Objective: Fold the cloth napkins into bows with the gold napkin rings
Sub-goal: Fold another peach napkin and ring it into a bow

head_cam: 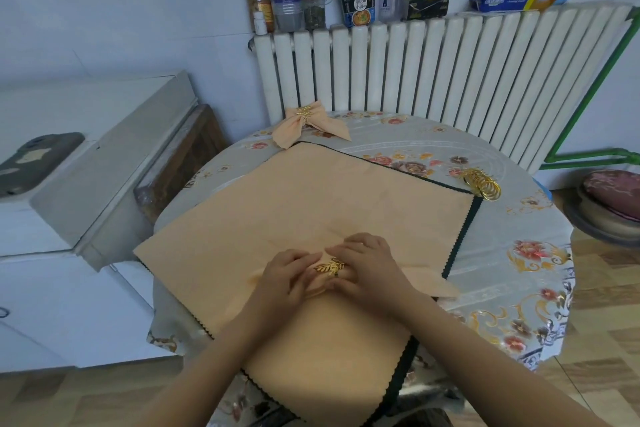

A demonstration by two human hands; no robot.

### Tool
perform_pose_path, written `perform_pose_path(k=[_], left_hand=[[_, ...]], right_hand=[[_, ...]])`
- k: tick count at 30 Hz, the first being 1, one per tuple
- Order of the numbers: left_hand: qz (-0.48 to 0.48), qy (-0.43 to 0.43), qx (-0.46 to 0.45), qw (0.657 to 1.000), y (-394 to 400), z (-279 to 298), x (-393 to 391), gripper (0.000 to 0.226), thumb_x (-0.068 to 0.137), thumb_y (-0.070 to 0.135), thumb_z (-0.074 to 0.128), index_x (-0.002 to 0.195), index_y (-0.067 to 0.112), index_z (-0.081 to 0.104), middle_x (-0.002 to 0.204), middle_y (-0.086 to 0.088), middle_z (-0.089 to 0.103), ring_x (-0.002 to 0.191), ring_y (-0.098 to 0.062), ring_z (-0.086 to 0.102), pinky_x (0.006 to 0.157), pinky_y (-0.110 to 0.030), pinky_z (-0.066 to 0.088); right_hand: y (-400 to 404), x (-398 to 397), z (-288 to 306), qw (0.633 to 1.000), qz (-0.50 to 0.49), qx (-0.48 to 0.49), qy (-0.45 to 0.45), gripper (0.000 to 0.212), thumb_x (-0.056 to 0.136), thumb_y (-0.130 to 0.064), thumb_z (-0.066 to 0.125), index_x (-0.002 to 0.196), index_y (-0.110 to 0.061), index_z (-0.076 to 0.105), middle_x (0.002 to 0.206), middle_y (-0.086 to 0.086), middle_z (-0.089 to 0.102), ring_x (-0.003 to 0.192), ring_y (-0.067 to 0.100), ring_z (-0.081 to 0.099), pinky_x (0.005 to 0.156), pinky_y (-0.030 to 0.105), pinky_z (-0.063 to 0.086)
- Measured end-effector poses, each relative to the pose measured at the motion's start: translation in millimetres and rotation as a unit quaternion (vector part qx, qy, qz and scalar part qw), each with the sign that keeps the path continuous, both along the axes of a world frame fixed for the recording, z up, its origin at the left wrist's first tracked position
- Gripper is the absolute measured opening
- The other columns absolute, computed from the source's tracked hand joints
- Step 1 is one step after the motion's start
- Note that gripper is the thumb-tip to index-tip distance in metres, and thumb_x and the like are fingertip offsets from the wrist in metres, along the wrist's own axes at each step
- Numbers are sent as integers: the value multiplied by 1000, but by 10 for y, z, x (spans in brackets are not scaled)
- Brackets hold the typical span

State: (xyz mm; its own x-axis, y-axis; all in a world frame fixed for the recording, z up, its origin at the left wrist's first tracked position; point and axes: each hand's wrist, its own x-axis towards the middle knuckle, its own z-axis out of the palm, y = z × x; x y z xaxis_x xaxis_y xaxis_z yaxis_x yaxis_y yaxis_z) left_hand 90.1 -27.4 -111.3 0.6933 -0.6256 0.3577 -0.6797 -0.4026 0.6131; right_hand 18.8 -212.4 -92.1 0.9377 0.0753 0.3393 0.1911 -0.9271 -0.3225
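Observation:
A folded peach napkin (pixel 440 282) lies across a stack of flat peach napkins (pixel 311 204) on the round table. A gold leaf-shaped napkin ring (pixel 329 267) sits around its middle. My left hand (pixel 289 276) pinches the gathered cloth just left of the ring. My right hand (pixel 369 265) holds the ring and the cloth at its right. One end of the napkin sticks out to the right past the stack's edge. A finished peach bow (pixel 310 126) with a gold ring lies at the table's far edge.
Several loose gold rings (pixel 483 184) lie at the right of the flowered tablecloth (pixel 512 253). A white radiator (pixel 450 69) stands behind the table with jars and bottles on top. A white cabinet (pixel 86 166) is at the left, a cushioned stool (pixel 613 204) at the right.

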Motion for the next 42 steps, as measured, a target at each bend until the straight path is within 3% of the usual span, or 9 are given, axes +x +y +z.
perform_pose_path(k=[6, 12, 16, 19, 22, 26, 32, 37, 42], left_hand=[[32, 13, -50, 998, -18, 12, -57, 42, 86, 37, 45, 111, 14, 70, 94, 6, 58, 94, -3, 48, 86, -10, 36], [52, -130, 29, 990, -46, 48, -214, 35, 93, 38, 42, 103, 18, 70, 79, 1, 57, 79, -16, 50, 73, -27, 40], [129, -106, 96, 981, -164, 141, -325, 34, 89, 39, 45, 93, 17, 70, 80, -4, 54, 80, -25, 52, 70, -36, 48], [143, -27, 112, 983, -164, 224, -302, 27, 94, 35, 50, 98, 16, 68, 96, -5, 57, 97, -23, 48, 82, -29, 36], [154, 0, 116, 981, -147, 261, -293, 36, 98, 36, 42, 85, 12, 66, 88, -11, 63, 89, -29, 54, 73, -34, 33], [167, 29, 155, 973, -177, 274, -327, 32, 97, 38, 43, 94, 15, 64, 99, -9, 65, 96, -28, 56, 75, -33, 36], [159, 5, 167, 973, -102, 370, -481, 21, 94, 38, 48, 89, 20, 57, 97, -2, 65, 92, -25, 58, 73, -34, 38], [94, -33, 102, 990, -121, 329, -700, 17, 93, 28, 49, 90, 15, 59, 103, 0, 62, 97, -20, 54, 73, -29, 40], [65, 9, 143, 988, -18, 394, -536, 54, 88, 55, 38, 71, 15, 70, 77, 1, 66, 78, -16, 57, 67, -31, 44]], right_hand=[[-21, -48, -69, 990, 9, 139, 8, 56, 76, -60, 53, 117, -24, 64, 106, -6, 68, 104, 12, 54, 91, 20, 29], [17, -23, -159, 989, -45, 139, -7, 37, 81, -35, 67, 116, -22, 66, 105, -2, 68, 101, 19, 56, 91, 34, 41], [27, -53, -192, 994, -56, 81, -53, 45, 79, -48, 55, 112, -22, 68, 90, 0, 67, 83, 23, 58, 72, 35, 48], [28, -95, -231, 993, -48, 83, -62, 49, 85, -49, 45, 121, -21, 64, 96, 0, 65, 91, 16, 50, 75, 35, 45], [60, -116, -260, 990, -42, 98, -97, 44, 87, -44, 46, 115, -18, 67, 95, -2, 68, 92, 10, 44, 75, 35, 44], [105, -147, -251, 988, -62, 61, -130, 40, 84, -45, 47, 106, -21, 71, 90, -7, 70, 91, 10, 47, 78, 28, 31], [137, -136, 55, 993, -90, 13, 69, 76, 72, -67, 11, 122, -36, 59, 117, -13, 64, 113, 13, 47, 90, 26, 20], [179, -107, 93, 988, -103, -13, 110, 73, 74, -66, 6, 121, -42, 56, 119, -13, 58, 116, 13, 40, 96, 31, 21], [105, -215, 10, 993, -47, 52, 95, 71, 78, -65, 11, 137, -42, 41, 139, -3, 38, 129, 17, 26, 103, 27, 18]])
